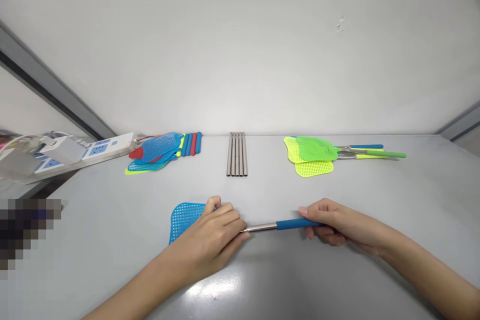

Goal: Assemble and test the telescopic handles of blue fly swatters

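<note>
A blue fly swatter lies across the front of me, with a perforated blue head, a metal shaft and a blue grip. My left hand is closed around the place where head and shaft meet, hiding that joint and part of the head. The end of the blue grip sits in my right hand, thumb on top and fingers curled beneath. Behind, several metal tubes stand side by side in a row. At the back right lies a pile of green and yellow fly swatters with their handles pointing right.
Loose swatter heads in blue, red and yellow are stacked at the back left, beside a row of coloured grips. A white power strip runs along the left edge. The pale wall bounds the table behind.
</note>
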A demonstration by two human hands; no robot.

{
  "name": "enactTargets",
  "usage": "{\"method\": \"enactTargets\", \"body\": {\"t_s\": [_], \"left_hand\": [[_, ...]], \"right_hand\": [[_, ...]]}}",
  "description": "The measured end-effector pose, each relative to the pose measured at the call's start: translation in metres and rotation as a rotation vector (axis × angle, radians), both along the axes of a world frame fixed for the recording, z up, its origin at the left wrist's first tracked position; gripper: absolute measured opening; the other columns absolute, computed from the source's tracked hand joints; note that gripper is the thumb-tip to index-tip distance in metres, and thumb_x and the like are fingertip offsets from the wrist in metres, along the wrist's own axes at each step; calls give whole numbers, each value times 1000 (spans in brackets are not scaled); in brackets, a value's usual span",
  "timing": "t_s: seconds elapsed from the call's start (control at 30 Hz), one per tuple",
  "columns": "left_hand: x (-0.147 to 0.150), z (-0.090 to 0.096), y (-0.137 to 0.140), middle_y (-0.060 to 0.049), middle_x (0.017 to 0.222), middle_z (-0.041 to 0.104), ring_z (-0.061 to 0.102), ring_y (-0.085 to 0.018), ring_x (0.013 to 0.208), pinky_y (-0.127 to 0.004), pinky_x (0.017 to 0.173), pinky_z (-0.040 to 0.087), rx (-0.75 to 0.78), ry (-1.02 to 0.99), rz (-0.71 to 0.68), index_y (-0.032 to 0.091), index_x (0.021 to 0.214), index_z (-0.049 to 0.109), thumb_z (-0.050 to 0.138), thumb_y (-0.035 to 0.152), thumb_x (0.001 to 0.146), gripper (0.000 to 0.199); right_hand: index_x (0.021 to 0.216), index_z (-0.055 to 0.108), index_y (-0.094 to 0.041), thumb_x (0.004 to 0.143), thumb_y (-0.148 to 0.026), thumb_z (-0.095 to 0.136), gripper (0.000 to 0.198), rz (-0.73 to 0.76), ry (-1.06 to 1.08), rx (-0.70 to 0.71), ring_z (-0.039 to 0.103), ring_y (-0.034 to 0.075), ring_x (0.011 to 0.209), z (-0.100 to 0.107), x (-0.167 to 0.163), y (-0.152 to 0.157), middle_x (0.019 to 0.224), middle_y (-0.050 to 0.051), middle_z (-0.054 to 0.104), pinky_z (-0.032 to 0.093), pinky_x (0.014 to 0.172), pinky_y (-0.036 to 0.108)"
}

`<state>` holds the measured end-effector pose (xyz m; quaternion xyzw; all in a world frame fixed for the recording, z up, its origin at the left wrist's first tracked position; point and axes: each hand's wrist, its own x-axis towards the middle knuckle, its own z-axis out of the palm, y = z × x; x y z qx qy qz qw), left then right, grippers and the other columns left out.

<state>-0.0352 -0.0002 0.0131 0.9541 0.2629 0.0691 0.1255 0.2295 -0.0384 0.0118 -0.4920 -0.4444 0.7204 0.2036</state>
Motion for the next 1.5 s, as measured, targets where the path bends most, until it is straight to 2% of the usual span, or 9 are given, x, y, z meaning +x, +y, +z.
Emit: {"method": "enactTargets", "body": {"t_s": [0.27, 0.77, 0.87, 0.97, 1.07, 1.5], "left_hand": [[-2, 2, 2, 1, 74, 52, 44, -13, 71, -33, 79, 26, -75, -23, 34, 20, 92, 54, 37, 24, 89, 17], [-3, 0, 7, 1, 74, 52, 45, -13, 71, -34, 80, 27, -90, -27, 69, 21, 89, 53, 37, 24, 89, 17], [-4, 1, 7, 1, 74, 52, 45, -13, 72, -34, 80, 27, -90, -38, 65, 20, 88, 52, 35, 24, 90, 18], [-5, 1, 7, 0, 74, 52, 46, -14, 74, -35, 80, 26, -48, -61, 62, 20, 87, 51, 35, 24, 90, 17], [-6, 1, 7, 0, 75, 52, 46, -14, 75, -36, 82, 25, -19, -65, 62, 20, 87, 51, 35, 23, 89, 16], [-4, 1, 6, 1, 73, 52, 46, -14, 73, -35, 80, 26, -45, -59, 73, 20, 87, 51, 35, 23, 89, 17]], "right_hand": [[71, 59, -11, 77, -56, 46, 48, 21, -27, 20, 21, 3, 40, -2, 1, 0, 50, -7, 31, 10, 38, 22], [80, 61, -12, 81, -49, 47, 40, 24, 0, 29, 22, 2, 37, -5, 5, 3, 52, -7, 33, 10, 35, 21], [70, 58, -12, 80, -51, 47, 42, 38, -26, 34, 22, 2, 35, -4, 5, 3, 47, -7, 33, 11, 35, 21], [53, 49, -13, 78, -54, 46, 48, 70, -66, 36, 24, 3, 34, -5, 7, 3, 42, -7, 33, 12, 35, 21], [45, 43, -14, 77, -56, 46, 52, 95, -89, 46, 25, 4, 34, -6, 9, 3, 39, -6, 32, 12, 35, 21], [40, 46, -13, 79, -52, 47, 55, 75, -82, 121, 22, 4, 34, -9, 8, 2, 33, -6, 29, 13, 40, 24]]}}
